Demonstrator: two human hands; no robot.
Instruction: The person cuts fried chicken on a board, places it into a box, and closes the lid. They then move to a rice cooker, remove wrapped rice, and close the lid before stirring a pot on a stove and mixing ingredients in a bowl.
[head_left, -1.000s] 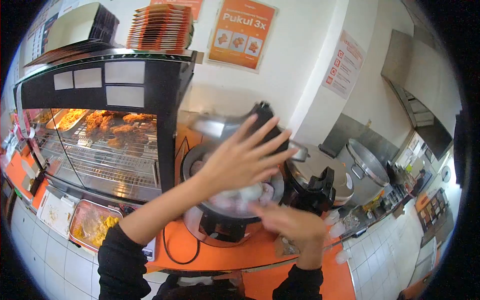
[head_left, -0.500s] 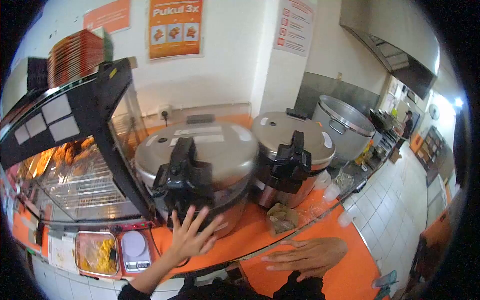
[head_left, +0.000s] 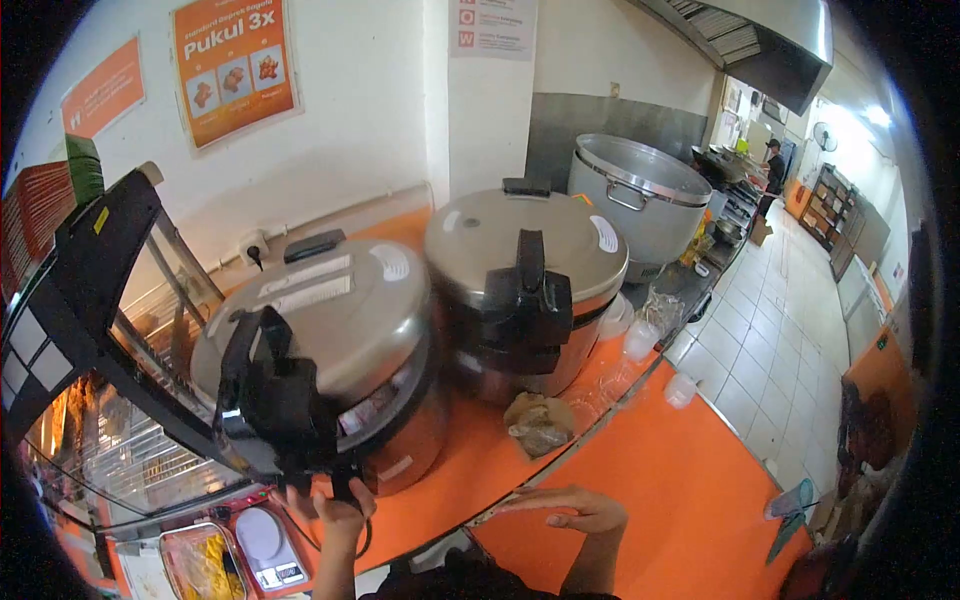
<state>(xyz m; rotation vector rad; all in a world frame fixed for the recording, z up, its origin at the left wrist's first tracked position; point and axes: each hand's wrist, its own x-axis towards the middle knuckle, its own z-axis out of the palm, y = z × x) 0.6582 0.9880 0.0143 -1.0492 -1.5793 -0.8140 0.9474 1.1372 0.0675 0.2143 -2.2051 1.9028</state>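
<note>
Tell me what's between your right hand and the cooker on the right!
A small brown bag sits there, on the orange counter, between my right hand and the right cooker. The head view shows it.

The top edge cuts off 1 sheet (head_left: 492,32), the bottom edge 1 tray (head_left: 236,548), the dark border the warmer (head_left: 100,235). The scale's (head_left: 261,537) digits are too small to read. Whether the left hand (head_left: 338,510) grips the nearest cooker (head_left: 405,455) is unclear.

To your left, two posters hang on the wall, one large (head_left: 236,75), one small (head_left: 103,88); below, a scale (head_left: 264,540) sits beside a tray (head_left: 165,556) of yellow food (head_left: 214,572); farther off — a person (head_left: 775,172) in a dark cap.
</note>
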